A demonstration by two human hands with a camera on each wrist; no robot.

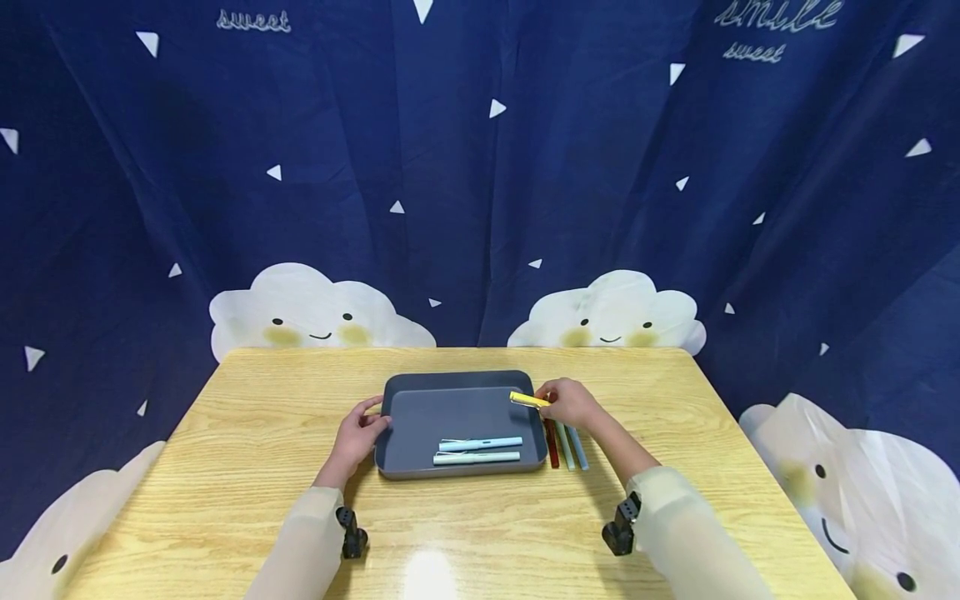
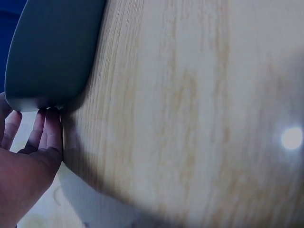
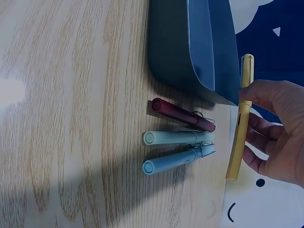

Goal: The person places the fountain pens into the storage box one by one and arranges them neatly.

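A yellow pen with a metal clip is pinched between the thumb and fingers of my right hand, held up over the right rim of a dark grey tray. My left hand grips the tray's left side, thumb at the rim and fingertips against the outer wall. Inside the tray, near its front, lie a light blue pen and a pale green pen, side by side. Below my right hand, a dark red pen, a mint green pen and a blue pen lie on the table.
The wooden table bears the tray near its middle. The three loose pens sit just right of the tray wall. Behind the table hangs a dark blue curtain with white triangles and smiling clouds.
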